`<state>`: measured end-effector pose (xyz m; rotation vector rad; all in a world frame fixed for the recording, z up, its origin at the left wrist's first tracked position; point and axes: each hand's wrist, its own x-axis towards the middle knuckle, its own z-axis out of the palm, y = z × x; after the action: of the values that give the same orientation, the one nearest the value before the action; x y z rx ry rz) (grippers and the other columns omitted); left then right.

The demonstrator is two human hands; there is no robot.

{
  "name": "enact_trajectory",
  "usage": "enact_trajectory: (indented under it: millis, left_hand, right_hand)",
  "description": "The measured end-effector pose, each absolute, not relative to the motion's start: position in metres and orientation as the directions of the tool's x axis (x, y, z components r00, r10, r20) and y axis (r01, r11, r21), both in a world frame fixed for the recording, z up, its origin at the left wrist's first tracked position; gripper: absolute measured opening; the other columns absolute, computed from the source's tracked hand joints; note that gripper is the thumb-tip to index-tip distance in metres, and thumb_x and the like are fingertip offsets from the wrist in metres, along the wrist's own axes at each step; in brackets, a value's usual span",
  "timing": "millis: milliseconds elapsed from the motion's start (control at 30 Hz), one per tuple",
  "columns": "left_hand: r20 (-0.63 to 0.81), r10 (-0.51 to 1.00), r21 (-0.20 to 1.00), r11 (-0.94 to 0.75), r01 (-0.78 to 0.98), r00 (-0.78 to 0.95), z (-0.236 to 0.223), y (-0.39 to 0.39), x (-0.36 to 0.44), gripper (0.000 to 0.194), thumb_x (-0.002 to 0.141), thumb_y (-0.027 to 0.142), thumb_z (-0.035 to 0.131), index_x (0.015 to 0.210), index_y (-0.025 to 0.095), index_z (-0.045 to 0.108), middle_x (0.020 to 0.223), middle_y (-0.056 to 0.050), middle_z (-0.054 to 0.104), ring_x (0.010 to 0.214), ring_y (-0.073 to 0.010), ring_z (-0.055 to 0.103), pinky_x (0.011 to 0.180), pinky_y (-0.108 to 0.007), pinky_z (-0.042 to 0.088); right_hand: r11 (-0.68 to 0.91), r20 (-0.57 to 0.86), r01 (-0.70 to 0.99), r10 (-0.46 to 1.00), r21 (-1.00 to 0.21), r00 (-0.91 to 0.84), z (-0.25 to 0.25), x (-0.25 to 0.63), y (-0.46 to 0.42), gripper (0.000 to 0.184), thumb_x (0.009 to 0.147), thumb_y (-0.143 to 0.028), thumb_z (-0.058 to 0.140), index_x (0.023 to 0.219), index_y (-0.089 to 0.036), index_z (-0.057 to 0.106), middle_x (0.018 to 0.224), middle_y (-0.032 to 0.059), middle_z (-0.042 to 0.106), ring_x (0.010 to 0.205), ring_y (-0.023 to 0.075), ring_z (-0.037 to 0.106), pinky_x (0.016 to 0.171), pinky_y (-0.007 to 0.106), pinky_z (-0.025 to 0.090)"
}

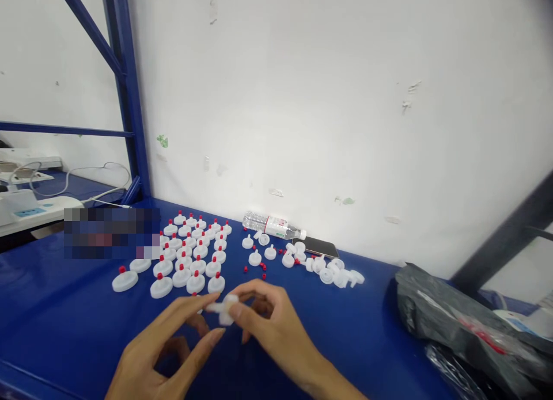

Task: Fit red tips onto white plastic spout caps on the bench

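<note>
My left hand (166,345) and my right hand (268,319) meet above the blue table (64,308), both pinching one small white plastic disc part (225,309) between fingertips. The piece is blurred, so I cannot see whether a red cap sits on it. Just beyond the hands stand rows of white discs with red caps (190,253). To the right of those lie loose white discs without caps (328,270) and several tiny loose red caps (261,266).
A water bottle (274,225) lies on its side against the white wall, with a phone (322,247) beside it. Crumpled black plastic bags (458,325) fill the right side. A power strip with cables (30,210) sits far left by the blue rack frame (127,95).
</note>
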<state>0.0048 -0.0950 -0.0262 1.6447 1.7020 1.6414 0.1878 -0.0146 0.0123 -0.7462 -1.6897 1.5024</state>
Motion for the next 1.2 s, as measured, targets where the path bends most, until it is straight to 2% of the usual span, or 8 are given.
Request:
enact_trajectory:
  millis: [200, 400, 567, 667, 800, 900, 1033, 1200]
  left_hand:
    - [0.253, 0.869, 0.96, -0.172, 0.221, -0.424, -0.028, -0.09, 0.013, 0.047, 0.068, 0.056, 0.085, 0.107, 0.03, 0.08, 0.095, 0.0, 0.079, 0.039, -0.0067, 0.05, 0.035, -0.019, 0.047]
    - [0.426, 0.8, 0.881, -0.259, 0.396, -0.424, -0.028, -0.091, 0.019, 0.026, 0.078, 0.055, 0.078, 0.092, 0.034, 0.083, 0.115, 0.001, 0.078, 0.08, -0.0176, 0.075, 0.055, -0.015, 0.059]
    - [0.526, 0.846, 0.714, -0.387, 0.583, -0.083, -0.034, -0.088, 0.025, 0.019, 0.09, 0.044, 0.069, 0.102, 0.038, 0.082, 0.109, 0.003, 0.081, 0.086, -0.0156, 0.079, 0.071, -0.013, 0.061]
    - [0.52, 0.854, 0.643, -0.412, 0.645, 0.027, -0.037, -0.083, 0.027, 0.02, 0.095, 0.04, 0.063, 0.102, 0.037, 0.081, 0.111, 0.003, 0.08, 0.094, -0.0159, 0.079, 0.087, -0.016, 0.06]
    - [0.498, 0.866, 0.574, -0.366, 0.732, 0.043, -0.039, -0.083, 0.029, 0.022, 0.095, 0.043, 0.062, 0.104, 0.036, 0.081, 0.112, 0.002, 0.08, 0.086, -0.0154, 0.079, 0.078, -0.016, 0.062]
    - [0.541, 0.839, 0.477, -0.361, 0.802, 0.056, -0.039, -0.087, 0.031, 0.025, 0.09, 0.043, 0.068, 0.11, 0.035, 0.08, 0.113, 0.0, 0.08, 0.091, -0.0177, 0.079, 0.08, -0.017, 0.062]
    - [0.592, 0.8, 0.401, -0.401, 0.824, 0.101, -0.039, -0.088, 0.032, 0.032, 0.088, 0.033, 0.066, 0.117, 0.03, 0.078, 0.114, -0.003, 0.079, 0.095, -0.0179, 0.079, 0.083, -0.017, 0.061]
    - [0.547, 0.837, 0.504, -0.332, 0.797, 0.003, -0.046, -0.082, 0.025, 0.038, 0.085, 0.03, 0.068, 0.123, 0.031, 0.075, 0.102, 0.001, 0.08, 0.081, -0.0149, 0.078, 0.075, -0.017, 0.062]
  right_hand:
    - [0.012, 0.087, -0.118, 0.749, -0.993, -0.656, 0.016, 0.187, -0.018, 0.048, 0.078, -0.057, 0.082, 0.104, -0.017, 0.079, 0.092, 0.0047, 0.075, 0.052, 0.0067, 0.058, 0.048, 0.017, 0.042]
    - [0.224, 0.153, 0.062, 0.818, -0.973, -0.555, 0.013, 0.196, 0.002, 0.042, 0.097, -0.057, 0.06, 0.095, -0.019, 0.078, 0.086, 0.0029, 0.075, 0.054, 0.0099, 0.061, 0.052, 0.022, 0.044]
    - [0.499, 0.394, 0.617, 0.865, -0.609, -0.311, 0.001, 0.215, 0.033, 0.015, 0.097, -0.035, 0.065, 0.096, -0.025, 0.076, 0.089, -0.0005, 0.075, 0.072, 0.016, 0.065, 0.071, 0.029, 0.046]
    - [0.479, 0.365, 0.695, 0.874, -0.537, -0.32, -0.005, 0.22, 0.044, 0.014, 0.094, -0.035, 0.07, 0.103, -0.026, 0.076, 0.094, -0.0002, 0.075, 0.08, 0.0185, 0.068, 0.073, 0.03, 0.046]
    - [0.517, 0.374, 0.712, 0.851, -0.476, -0.368, -0.009, 0.217, 0.045, 0.008, 0.094, -0.031, 0.071, 0.095, -0.026, 0.077, 0.096, 0.0011, 0.075, 0.088, 0.0207, 0.071, 0.073, 0.029, 0.047]
    - [0.527, 0.37, 0.666, 0.848, -0.528, -0.378, -0.006, 0.215, 0.042, 0.008, 0.095, -0.027, 0.069, 0.092, -0.025, 0.076, 0.093, 0.0004, 0.077, 0.079, 0.0185, 0.07, 0.071, 0.029, 0.047]
    - [0.475, 0.3, 0.426, 0.859, -0.77, -0.415, 0.004, 0.216, 0.029, 0.009, 0.094, -0.023, 0.066, 0.096, -0.021, 0.075, 0.09, -0.0007, 0.078, 0.066, 0.0138, 0.07, 0.066, 0.025, 0.05]
    - [0.438, 0.238, 0.276, 0.807, -0.856, -0.54, 0.02, 0.213, 0.007, 0.008, 0.088, -0.023, 0.075, 0.093, -0.022, 0.081, 0.082, -0.0017, 0.077, 0.067, 0.012, 0.067, 0.063, 0.021, 0.048]
